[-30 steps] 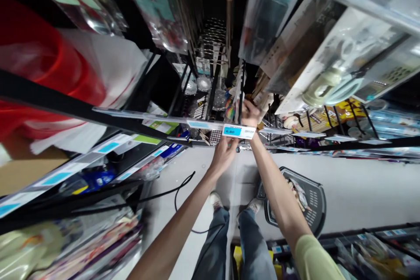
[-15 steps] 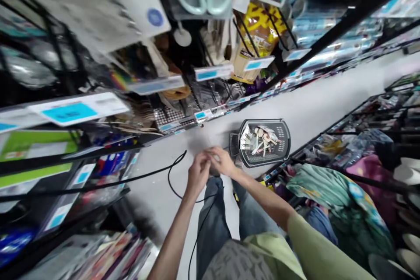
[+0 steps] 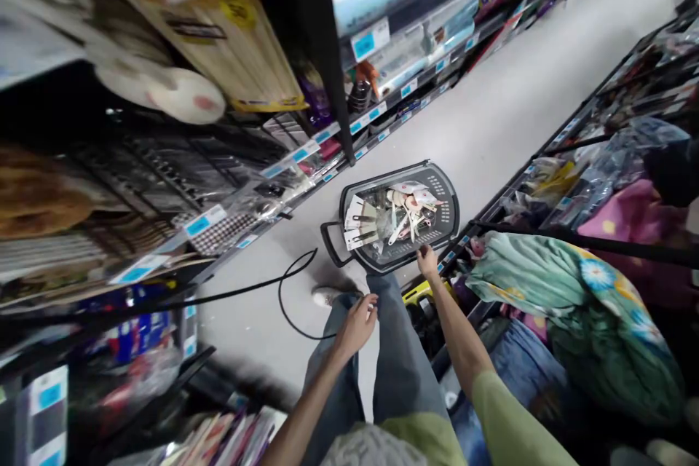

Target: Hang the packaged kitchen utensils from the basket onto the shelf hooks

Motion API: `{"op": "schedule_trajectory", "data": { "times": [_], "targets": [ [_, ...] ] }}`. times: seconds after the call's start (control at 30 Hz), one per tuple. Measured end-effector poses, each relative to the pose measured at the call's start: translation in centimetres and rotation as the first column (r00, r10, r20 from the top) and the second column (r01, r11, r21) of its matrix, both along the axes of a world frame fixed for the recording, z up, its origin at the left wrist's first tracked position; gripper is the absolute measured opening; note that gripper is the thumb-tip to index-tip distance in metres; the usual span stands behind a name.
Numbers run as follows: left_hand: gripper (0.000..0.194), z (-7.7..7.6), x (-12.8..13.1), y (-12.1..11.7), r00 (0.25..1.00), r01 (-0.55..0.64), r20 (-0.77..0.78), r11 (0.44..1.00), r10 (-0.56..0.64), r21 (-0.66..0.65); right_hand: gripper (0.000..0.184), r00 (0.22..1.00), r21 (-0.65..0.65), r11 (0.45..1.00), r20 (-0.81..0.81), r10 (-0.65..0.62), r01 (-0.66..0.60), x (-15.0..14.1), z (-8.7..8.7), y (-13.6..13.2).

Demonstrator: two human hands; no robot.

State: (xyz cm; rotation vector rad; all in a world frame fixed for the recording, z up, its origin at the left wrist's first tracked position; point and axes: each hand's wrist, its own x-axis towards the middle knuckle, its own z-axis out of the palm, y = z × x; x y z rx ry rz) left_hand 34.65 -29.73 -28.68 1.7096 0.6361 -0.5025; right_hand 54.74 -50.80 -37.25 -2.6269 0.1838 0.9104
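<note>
Pale floor (image 3: 491, 116) runs up the aisle, away to the upper right. Shelving (image 3: 326, 36) fills the upper left, black frame, packed goods. Lower rack (image 3: 601, 242) on the right, bagged goods, fabric piled up. Person's legs in jeans (image 3: 401, 349), bottom centre. Green flowered cloth (image 3: 579, 320) bunched on the right rack, over its edge. Dark basket (image 3: 446, 207) on the floor between the two sides, ahead of the feet, handle down at its near left. Pack of thin sticks (image 3: 234, 51) hangs upper left. Black cable (image 3: 279, 298) loops left of the legs. Left hand (image 3: 357, 322) over the legs: grip loosely bent, nothing seen in it. Right hand (image 3: 428, 262) at the basket's near rim: grip narrow, fingers curled; can't tell if it touches or holds anything. Inside basket: heaped light-handled utensils (image 3: 407, 222), white-carded packs (image 3: 360, 222) at the left end. Blue-and-white price labels (image 3: 370, 44) along shelf edges.
</note>
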Motion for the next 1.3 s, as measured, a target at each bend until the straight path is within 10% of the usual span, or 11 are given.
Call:
{"op": "schedule_trajectory", "data": {
  "times": [0.33,0.47,0.7,1.0,1.17,1.3],
  "targets": [
    [0.026,-9.6,7.8,-4.4,0.998,0.057,-0.036,0.998,-0.058,-0.022,0.037,0.985,-0.195,0.981,-0.166,-0.042,0.009,6.5,-15.3,2.3],
    [0.026,-12.4,10.8,-5.1,0.998,0.043,-0.046,0.997,-0.046,-0.056,0.028,0.963,-0.234,0.97,-0.269,0.003,-0.069,7.1,-18.0,1.8],
    [0.022,-15.2,14.4,-4.7,0.994,-0.067,-0.092,0.994,0.059,-0.089,0.038,0.969,-0.179,0.965,-0.191,0.157,-0.191,5.7,-14.4,1.2],
    [0.021,-16.1,13.3,-2.7,0.99,-0.074,-0.125,0.995,0.065,-0.067,0.037,0.941,-0.349,0.899,-0.298,0.159,-0.263,10.4,-15.7,3.3],
    [0.036,-15.5,13.3,-2.6,0.919,-0.331,-0.296,0.917,0.26,-0.223,0.04,0.928,-0.266,0.899,-0.232,0.29,-0.347,5.5,-7.4,4.2],
    [0.048,-14.0,15.0,-4.5,0.77,-0.627,-0.494,0.621,0.403,-0.471,0.035,0.877,0.033,0.92,-0.291,0.383,-0.391,-0.7,0.1,3.0]
  ]
}}
